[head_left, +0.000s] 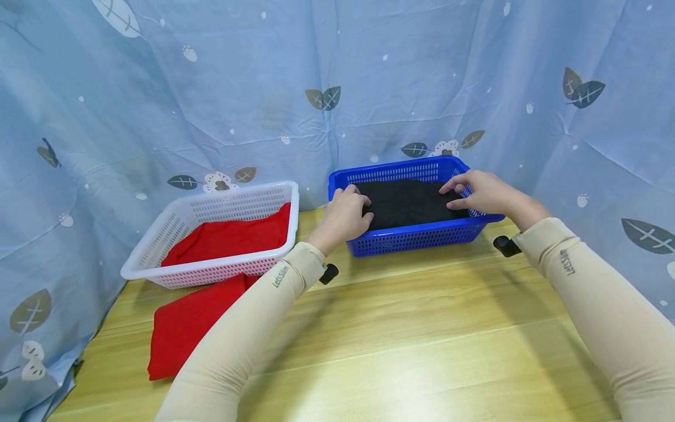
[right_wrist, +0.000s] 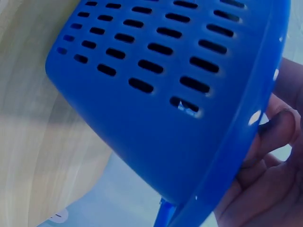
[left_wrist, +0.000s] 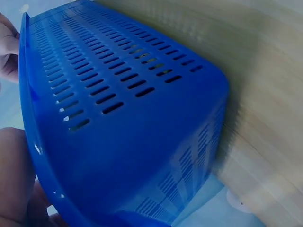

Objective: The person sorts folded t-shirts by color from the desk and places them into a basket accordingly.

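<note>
A black cloth (head_left: 403,202) lies spread inside the blue plastic basket (head_left: 422,229). My left hand (head_left: 345,214) reaches over the basket's left end, its bent fingers at the cloth's left edge and its thumb apart from them. At the opposite end my right hand (head_left: 481,190) has thumb and forefinger spread over the cloth's right edge; neither hand visibly pinches the cloth. The wrist views show the slotted blue wall (left_wrist: 128,127) and the rim (right_wrist: 255,111) with fingers beyond it, whose tips are partly hidden.
Left of the blue basket stands a white basket (head_left: 211,269) with a red cloth (head_left: 237,239) inside. Another red cloth (head_left: 190,328), folded, lies in front of it, partly behind my left forearm. A patterned blue curtain (head_left: 263,88) hangs behind the wooden table (head_left: 422,328).
</note>
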A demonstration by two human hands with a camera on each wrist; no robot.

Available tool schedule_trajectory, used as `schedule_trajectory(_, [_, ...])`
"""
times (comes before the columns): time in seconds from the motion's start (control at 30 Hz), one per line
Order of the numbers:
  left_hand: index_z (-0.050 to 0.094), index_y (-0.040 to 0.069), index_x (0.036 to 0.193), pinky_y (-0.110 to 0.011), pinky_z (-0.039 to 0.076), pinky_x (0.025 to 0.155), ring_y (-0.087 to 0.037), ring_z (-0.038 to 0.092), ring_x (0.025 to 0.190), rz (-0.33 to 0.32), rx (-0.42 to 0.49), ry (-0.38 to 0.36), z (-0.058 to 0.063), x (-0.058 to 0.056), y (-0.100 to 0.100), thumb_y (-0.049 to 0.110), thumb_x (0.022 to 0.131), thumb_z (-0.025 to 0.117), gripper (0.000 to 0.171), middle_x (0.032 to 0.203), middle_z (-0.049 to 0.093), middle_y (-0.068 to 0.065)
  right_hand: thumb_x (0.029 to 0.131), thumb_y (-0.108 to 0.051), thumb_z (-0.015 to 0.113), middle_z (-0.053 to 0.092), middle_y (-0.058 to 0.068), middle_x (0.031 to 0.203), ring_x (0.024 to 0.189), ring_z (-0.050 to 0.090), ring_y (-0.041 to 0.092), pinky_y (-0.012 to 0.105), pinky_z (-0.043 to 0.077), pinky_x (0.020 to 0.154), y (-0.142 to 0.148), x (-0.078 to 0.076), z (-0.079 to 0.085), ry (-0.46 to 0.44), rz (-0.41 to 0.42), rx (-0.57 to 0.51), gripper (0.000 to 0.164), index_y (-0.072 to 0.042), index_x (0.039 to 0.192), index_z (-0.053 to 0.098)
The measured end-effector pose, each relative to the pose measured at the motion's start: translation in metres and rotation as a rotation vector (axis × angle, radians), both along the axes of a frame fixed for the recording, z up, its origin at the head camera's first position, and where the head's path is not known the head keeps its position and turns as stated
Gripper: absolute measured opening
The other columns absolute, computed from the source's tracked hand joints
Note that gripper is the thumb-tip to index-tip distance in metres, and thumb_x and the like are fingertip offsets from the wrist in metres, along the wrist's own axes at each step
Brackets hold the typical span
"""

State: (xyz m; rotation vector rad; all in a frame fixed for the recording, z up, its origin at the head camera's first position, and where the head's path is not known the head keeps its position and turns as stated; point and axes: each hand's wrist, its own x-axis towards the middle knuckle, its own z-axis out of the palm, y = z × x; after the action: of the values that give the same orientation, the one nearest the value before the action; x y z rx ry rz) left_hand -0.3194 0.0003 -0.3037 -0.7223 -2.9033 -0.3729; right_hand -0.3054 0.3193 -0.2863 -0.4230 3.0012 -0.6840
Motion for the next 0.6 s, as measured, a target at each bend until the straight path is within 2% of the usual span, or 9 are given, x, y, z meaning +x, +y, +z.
schedule_trajectory(0.17, [0.068,0.018,0.143,-0.052,0.051,0.102,-0.036,0.054,0.127,-0.003,-0.072,-0.009,-0.002,0.0,0.0,0.038,0.109,0.062,0.04,0.14,0.069,-0.008,0.104,-0.02,0.073,0.067,0.023,0.133,0.108,0.063,0.036,0.054,0.049,0.089,-0.003,0.0,-0.003,0.044,0.012,0.067,0.032,-0.011,0.134,0.074])
schedule_trajectory(0.27, [0.064,0.021,0.147,-0.051,0.048,0.103,-0.036,0.054,0.127,-0.008,-0.097,-0.035,-0.004,-0.001,0.0,0.043,0.113,0.051,0.043,0.14,0.071,-0.005,0.105,-0.019,0.071,0.069,0.023,0.134,0.105,0.065,0.034,0.055,0.05,0.089,-0.003,0.002,-0.006,0.036,0.014,0.081,0.031,-0.01,0.134,0.073])
schedule_trajectory(0.4, [0.067,0.019,0.135,-0.053,0.043,0.105,-0.037,0.055,0.129,-0.009,-0.098,-0.064,-0.007,-0.002,0.0,0.045,0.117,0.033,0.046,0.132,0.075,-0.003,0.106,-0.018,0.068,0.07,0.023,0.134,0.104,0.068,0.035,0.055,0.052,0.088,-0.005,0.002,-0.009,0.008,0.023,0.097,0.031,-0.01,0.136,0.072])
schedule_trajectory(0.5, [0.068,0.018,0.124,-0.054,0.042,0.104,-0.038,0.056,0.128,-0.007,-0.086,-0.064,-0.01,-0.004,-0.001,0.045,0.118,0.029,0.048,0.124,0.076,-0.004,0.107,-0.018,0.067,0.069,0.025,0.134,0.109,0.069,0.039,0.057,0.054,0.089,-0.006,0.001,-0.01,0.009,0.038,0.123,0.031,-0.009,0.137,0.071])
schedule_trajectory(0.6, [0.069,0.02,0.132,-0.055,0.042,0.105,-0.038,0.057,0.13,-0.012,-0.065,-0.055,-0.01,-0.005,-0.002,0.043,0.117,0.031,0.046,0.13,0.075,-0.002,0.107,-0.019,0.067,0.068,0.027,0.135,0.114,0.068,0.042,0.059,0.054,0.091,-0.006,0.001,-0.009,0.012,0.046,0.126,0.032,-0.009,0.137,0.071])
